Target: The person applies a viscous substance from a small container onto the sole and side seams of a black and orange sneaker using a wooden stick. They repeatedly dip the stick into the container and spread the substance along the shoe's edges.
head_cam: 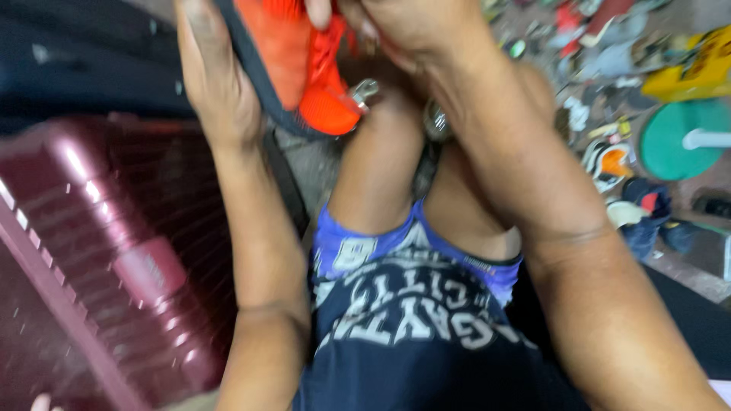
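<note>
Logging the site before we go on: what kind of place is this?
Probably a cramped repair stall or workshop, worked sitting on the floor. Small parts and scraps litter the ground, a maroon hard suitcase lies alongside, and both hands, left hand and right hand, grip an orange bag.

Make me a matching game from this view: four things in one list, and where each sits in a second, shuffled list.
Things:
1. orange fabric item
2. maroon suitcase
3. green round disc
4. yellow object

Places:
A. far right, below the yellow thing
B. top centre, gripped by both hands, left hand and right hand
C. top right corner
D. left side, beside the left arm

Pairs: 1-B, 2-D, 3-A, 4-C
</note>
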